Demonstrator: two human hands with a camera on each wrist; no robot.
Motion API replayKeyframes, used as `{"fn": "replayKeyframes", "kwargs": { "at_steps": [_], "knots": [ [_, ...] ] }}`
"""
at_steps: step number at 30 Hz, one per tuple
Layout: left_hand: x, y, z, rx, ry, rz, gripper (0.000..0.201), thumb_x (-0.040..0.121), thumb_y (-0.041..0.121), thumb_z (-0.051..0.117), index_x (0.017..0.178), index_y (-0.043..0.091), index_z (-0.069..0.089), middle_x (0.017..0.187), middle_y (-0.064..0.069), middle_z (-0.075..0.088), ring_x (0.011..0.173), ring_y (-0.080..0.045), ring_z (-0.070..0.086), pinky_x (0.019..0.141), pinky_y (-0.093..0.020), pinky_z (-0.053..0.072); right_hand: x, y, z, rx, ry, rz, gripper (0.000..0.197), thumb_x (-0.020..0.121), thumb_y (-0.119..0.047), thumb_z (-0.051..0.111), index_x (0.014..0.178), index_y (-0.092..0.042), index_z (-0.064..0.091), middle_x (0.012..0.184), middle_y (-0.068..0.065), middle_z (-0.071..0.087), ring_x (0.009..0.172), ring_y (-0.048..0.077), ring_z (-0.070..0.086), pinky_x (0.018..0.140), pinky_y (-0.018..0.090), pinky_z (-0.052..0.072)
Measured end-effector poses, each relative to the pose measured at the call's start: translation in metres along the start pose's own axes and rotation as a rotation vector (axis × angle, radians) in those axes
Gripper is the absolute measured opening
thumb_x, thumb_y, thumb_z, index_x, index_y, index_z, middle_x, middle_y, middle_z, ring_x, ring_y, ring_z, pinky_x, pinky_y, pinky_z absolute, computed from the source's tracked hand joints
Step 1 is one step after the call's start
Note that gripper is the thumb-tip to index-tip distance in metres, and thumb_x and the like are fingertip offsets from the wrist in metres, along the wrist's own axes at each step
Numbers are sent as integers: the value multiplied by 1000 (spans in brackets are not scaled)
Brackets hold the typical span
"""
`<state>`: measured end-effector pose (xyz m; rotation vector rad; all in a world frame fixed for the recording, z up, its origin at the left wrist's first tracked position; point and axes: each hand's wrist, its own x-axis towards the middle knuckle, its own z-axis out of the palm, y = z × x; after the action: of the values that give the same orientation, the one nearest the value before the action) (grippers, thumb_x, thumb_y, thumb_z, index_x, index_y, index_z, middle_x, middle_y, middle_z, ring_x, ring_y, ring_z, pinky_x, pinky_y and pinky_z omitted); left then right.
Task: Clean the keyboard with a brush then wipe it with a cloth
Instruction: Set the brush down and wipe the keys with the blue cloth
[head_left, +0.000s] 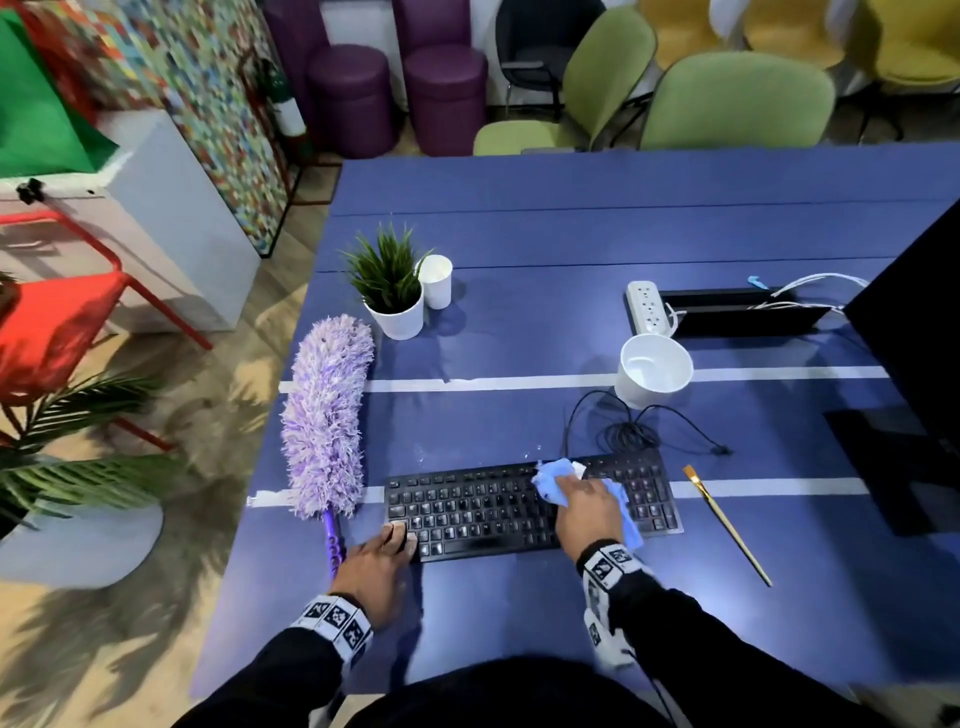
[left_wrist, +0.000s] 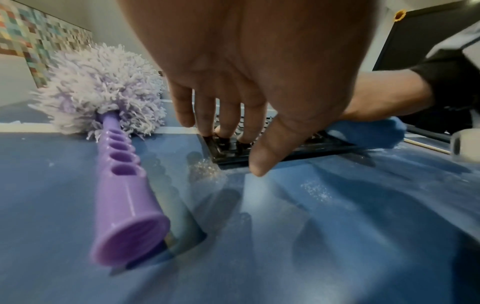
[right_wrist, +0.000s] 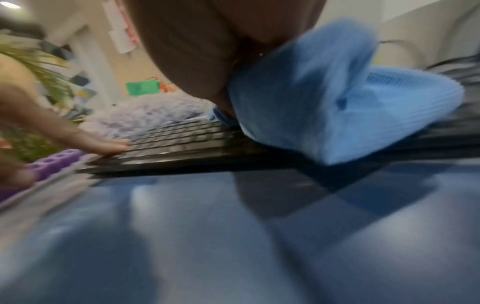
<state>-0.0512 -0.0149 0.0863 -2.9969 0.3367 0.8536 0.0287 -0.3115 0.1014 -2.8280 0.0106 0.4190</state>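
Observation:
A black keyboard (head_left: 467, 514) lies near the front edge of the blue table (head_left: 519, 234). My right hand (head_left: 587, 506) grips a bunched blue cloth (head_left: 551, 482) and presses it onto the right half of the keys; the right wrist view is blurred and shows the cloth (right_wrist: 324, 102) under my palm on the keyboard (right_wrist: 182, 144). My left hand (head_left: 379, 564) has straight fingers (left_wrist: 226, 115) pressing down on the keyboard's (left_wrist: 324, 148) near left corner. A thin brush with a golden handle (head_left: 727, 525) lies on the table to the keyboard's right, untouched.
A purple fluffy duster (head_left: 324, 415) lies just left of the keyboard, its handle (left_wrist: 122, 185) beside my left hand. Behind are a coiled black cable (head_left: 623, 431), a white cup (head_left: 654, 369), a power strip (head_left: 647, 306), a potted plant (head_left: 392, 291) and a dark monitor (head_left: 914, 312) at right.

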Motion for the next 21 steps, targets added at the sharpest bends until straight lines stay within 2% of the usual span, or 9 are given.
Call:
{"fn": "replayKeyframes", "kwargs": {
  "at_steps": [2, 3, 5, 8, 11, 12, 15, 18, 21],
  "knots": [
    [-5, 2, -10, 32, -15, 70, 77, 51, 36, 73, 125, 18, 61, 133, -5, 59, 120, -26, 61, 89, -37, 57, -2, -33, 19, -88, -112, -91, 50, 39, -9, 75, 88, -14, 69, 83, 6, 71, 72, 28, 67, 61, 37, 54],
    [-7, 5, -15, 2, -33, 69, 80, 64, 35, 63, 140, 16, 46, 149, -6, 42, 136, -27, 44, 106, -39, 45, -4, -51, 29, -115, -106, -176, 52, 42, -10, 74, 93, -14, 68, 92, 6, 71, 79, 28, 67, 66, 38, 54],
    [-13, 8, -24, 20, -84, 36, 83, 78, 35, 52, 152, 17, 19, 162, -5, 14, 149, -24, 16, 120, -36, 21, -9, -91, 39, -103, -174, -366, 51, 62, -4, 63, 112, -10, 59, 119, 8, 62, 107, 32, 58, 85, 45, 46],
    [-16, 3, -26, -7, -108, 36, 91, 75, 38, 57, 153, 17, 16, 163, -5, 10, 151, -23, 10, 122, -35, 17, -9, -123, 40, -188, -233, -543, 42, 72, -4, 55, 112, -15, 56, 120, 4, 59, 113, 28, 49, 91, 45, 39],
    [-11, -7, -17, -56, -31, 72, 97, 45, 54, 71, 135, 22, 54, 146, -3, 50, 134, -16, 47, 100, -31, 49, 5, -96, 33, -226, -106, -473, 36, 58, -7, 60, 91, -22, 65, 97, 0, 68, 86, 26, 60, 72, 38, 51],
    [-11, -11, -13, -75, -23, 87, 97, 41, 58, 72, 131, 24, 58, 142, 0, 54, 129, -12, 52, 94, -31, 53, 12, -81, 32, -192, -56, -424, 34, 55, -6, 61, 85, -21, 67, 89, 4, 67, 78, 28, 61, 65, 38, 51],
    [-7, -18, -6, -136, 43, 150, 93, 58, 51, 71, 142, 21, 45, 151, -2, 42, 139, -18, 41, 105, -37, 45, 27, -59, 33, -181, -43, -274, 40, 44, 0, 70, 78, -21, 67, 73, 9, 57, 62, 30, 58, 48, 33, 47],
    [-9, -18, -12, -120, -44, 154, 98, 69, 50, 57, 153, 18, 18, 163, -4, 10, 151, -20, 9, 122, -38, 20, 24, -96, 49, -186, -109, -305, 43, 35, -3, 72, 71, -25, 64, 71, 5, 57, 59, 25, 59, 47, 28, 40],
    [-4, -22, -9, -114, -25, 184, 102, 62, 55, 59, 151, 23, 21, 162, -6, 17, 149, -22, 17, 120, -38, 25, 12, -157, 65, -201, -118, -407, 41, 29, -11, 77, 66, -24, 67, 69, 3, 59, 58, 23, 60, 47, 30, 44]
  ]
}}
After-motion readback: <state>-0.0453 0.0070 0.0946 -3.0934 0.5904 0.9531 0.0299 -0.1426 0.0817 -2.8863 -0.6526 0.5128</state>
